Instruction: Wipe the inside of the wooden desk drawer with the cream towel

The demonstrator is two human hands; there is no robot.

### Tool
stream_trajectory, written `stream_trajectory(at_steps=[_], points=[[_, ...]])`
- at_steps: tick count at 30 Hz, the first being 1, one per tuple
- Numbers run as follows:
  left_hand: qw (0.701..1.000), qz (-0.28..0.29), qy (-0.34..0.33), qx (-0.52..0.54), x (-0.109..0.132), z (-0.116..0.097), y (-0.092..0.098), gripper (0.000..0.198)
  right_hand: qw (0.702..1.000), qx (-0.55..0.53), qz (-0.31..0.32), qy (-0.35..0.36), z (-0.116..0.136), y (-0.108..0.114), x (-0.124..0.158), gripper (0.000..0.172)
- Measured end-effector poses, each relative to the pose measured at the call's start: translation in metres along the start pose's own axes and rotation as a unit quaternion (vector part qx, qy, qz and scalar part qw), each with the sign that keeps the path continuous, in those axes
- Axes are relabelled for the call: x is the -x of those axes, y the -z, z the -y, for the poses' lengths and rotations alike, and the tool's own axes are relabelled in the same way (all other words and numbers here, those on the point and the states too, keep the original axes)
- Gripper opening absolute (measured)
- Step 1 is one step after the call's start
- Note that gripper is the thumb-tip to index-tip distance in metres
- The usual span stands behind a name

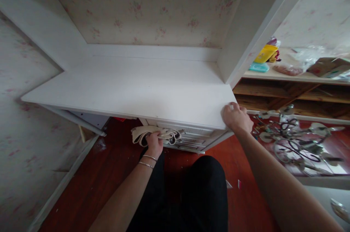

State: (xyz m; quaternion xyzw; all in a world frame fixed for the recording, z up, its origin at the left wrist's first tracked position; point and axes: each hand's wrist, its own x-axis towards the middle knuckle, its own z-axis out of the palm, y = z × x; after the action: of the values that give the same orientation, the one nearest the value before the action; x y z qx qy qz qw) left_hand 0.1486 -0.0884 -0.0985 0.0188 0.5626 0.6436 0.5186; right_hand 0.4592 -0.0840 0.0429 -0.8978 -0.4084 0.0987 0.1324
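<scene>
My left hand [155, 145] is closed around a folded cream cloth [142, 131] with dark patches in its folds. It holds the cloth just below the front edge of a white desk [147, 86], in front of the drawer unit [195, 139]. At the desk's right end, my right hand [238, 117] grips the side edge, fingers curled over the top and the thumb side out of sight. Two thin bangles [146, 165] circle my left wrist.
Right of the desk, a wooden shelf [262, 88] bears a yellow container [265, 54], a turquoise lid [259, 67], plastic bags and a cardboard box [329, 67]. A chandelier [300, 140] lies below. Scraps dot the red floor [243, 192]. Floral walls stand left and behind.
</scene>
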Motion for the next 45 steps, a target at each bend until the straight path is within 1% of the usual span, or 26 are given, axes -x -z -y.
stream_trajectory(at_steps=[4, 9, 12, 14, 16, 20, 23, 26, 30, 33, 35, 37, 40, 45], points=[[0.999, 0.025, 0.023, 0.034, 0.013, -0.038, -0.007, 0.023, 1.000, 0.001, 0.007, -0.006, 0.003, 0.002, 0.003, 0.059], [0.990, 0.079, 0.044, 0.106, 0.046, -0.075, -0.020, 0.024, 1.000, 0.005, 0.010, -0.008, 0.006, 0.005, 0.006, 0.060], [0.986, 0.081, 0.062, 0.129, 0.068, -0.085, -0.026, 0.027, 1.000, 0.002, 0.008, -0.006, 0.005, 0.003, 0.005, 0.060], [0.983, 0.088, 0.072, 0.144, 0.081, -0.083, -0.028, 0.031, 1.000, -0.002, 0.008, -0.005, 0.004, 0.002, 0.004, 0.061], [0.979, 0.106, 0.074, 0.159, 0.090, -0.076, -0.030, 0.037, 1.000, -0.005, 0.007, -0.006, 0.004, 0.001, 0.002, 0.061], [0.973, 0.134, 0.087, 0.166, 0.106, -0.054, -0.038, 0.044, 1.000, -0.006, 0.003, -0.007, 0.003, 0.000, 0.001, 0.061], [0.968, 0.146, 0.123, 0.161, 0.121, -0.040, -0.046, 0.044, 1.000, -0.004, 0.001, -0.007, 0.003, -0.001, 0.001, 0.061], [0.961, 0.164, 0.170, 0.145, 0.140, -0.028, -0.053, 0.039, 1.000, -0.003, 0.001, -0.008, 0.003, -0.001, 0.002, 0.060], [0.931, 0.236, 0.252, 0.119, 0.162, -0.005, -0.062, 0.033, 1.000, -0.002, -0.003, -0.008, 0.004, -0.001, 0.002, 0.060], [0.915, 0.271, 0.272, 0.125, 0.169, 0.016, -0.064, 0.034, 1.000, -0.003, 0.001, -0.011, 0.003, -0.001, 0.001, 0.060], [0.909, 0.272, 0.290, 0.126, 0.168, 0.028, -0.063, 0.032, 1.000, -0.003, 0.004, -0.011, 0.003, -0.001, 0.001, 0.060], [0.905, 0.261, 0.314, 0.121, 0.165, 0.039, -0.062, 0.028, 1.000, -0.001, 0.001, -0.009, 0.003, -0.002, 0.000, 0.060], [0.903, 0.247, 0.332, 0.117, 0.164, 0.053, -0.061, 0.024, 1.000, 0.000, -0.003, -0.006, 0.002, -0.003, 0.000, 0.060], [0.889, 0.228, 0.384, 0.104, 0.171, 0.080, -0.069, 0.024, 1.000, -0.002, -0.002, -0.007, 0.001, -0.004, -0.001, 0.059]])
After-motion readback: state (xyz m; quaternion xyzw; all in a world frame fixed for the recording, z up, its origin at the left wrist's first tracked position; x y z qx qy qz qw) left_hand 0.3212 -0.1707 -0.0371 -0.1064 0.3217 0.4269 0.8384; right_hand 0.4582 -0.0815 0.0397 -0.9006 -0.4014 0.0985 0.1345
